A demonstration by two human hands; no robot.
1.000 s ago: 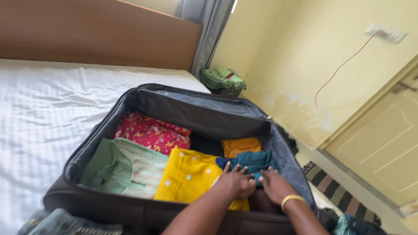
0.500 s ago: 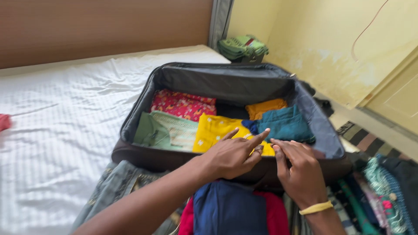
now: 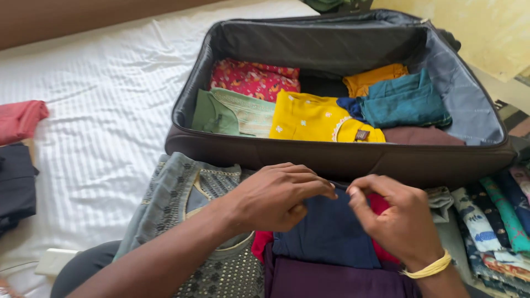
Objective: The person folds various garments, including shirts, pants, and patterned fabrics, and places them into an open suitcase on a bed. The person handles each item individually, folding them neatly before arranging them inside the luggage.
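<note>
My left hand [image 3: 279,197] and my right hand [image 3: 395,218] meet over a folded navy blue garment [image 3: 326,234] that lies on a red piece and a purple piece [image 3: 331,281]. Both hands pinch the navy garment's far edge, just in front of the open dark suitcase [image 3: 342,160]. A yellow bangle circles my right wrist. Inside the suitcase lie a yellow top [image 3: 314,118], a pale green garment [image 3: 234,110], a red patterned one [image 3: 251,77], a teal one [image 3: 406,102] and a mustard one [image 3: 372,77].
A grey embroidered garment [image 3: 187,193] lies left of my hands. Patterned folded clothes [image 3: 491,221] are stacked at the right. On the white striped bedsheet [image 3: 99,110] sit a red folded cloth [image 3: 19,118] and a dark one [image 3: 14,187].
My hands have drawn back out of the suitcase and come down onto the navy garment in front of it. The view has tilted down towards the clothes near me.
</note>
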